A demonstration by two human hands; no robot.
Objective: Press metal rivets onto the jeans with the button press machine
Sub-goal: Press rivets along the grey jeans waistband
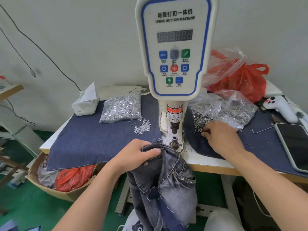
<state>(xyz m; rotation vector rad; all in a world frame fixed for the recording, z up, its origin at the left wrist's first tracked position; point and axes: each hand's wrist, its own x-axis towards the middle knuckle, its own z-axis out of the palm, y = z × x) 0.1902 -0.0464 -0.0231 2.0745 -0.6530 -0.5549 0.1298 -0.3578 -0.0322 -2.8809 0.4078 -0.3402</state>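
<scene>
The white button press machine (175, 52) stands at the table's middle, its lower die (174, 141) bare under the punch. Grey jeans (166, 180) hang off the table's front edge. My left hand (140, 155) grips their waistband just left of the die. My right hand (220, 137) lies palm down to the right of the machine, its fingertips touching the loose rivet caps (200, 120) that spill from a clear bag (233, 109). Whether it pinches a rivet I cannot tell. A second bag of silver rivet studs (121, 107) lies left of the machine, with a few loose studs (142, 126) beside it.
Blue denim cloth (93, 140) covers the table. A tissue box (85, 102) sits far left, red plastic bags (241, 77) at the back right, a white controller (281, 105) and a phone (295, 144) at the right edge. A cardboard box (50, 189) of scraps stands on the floor left.
</scene>
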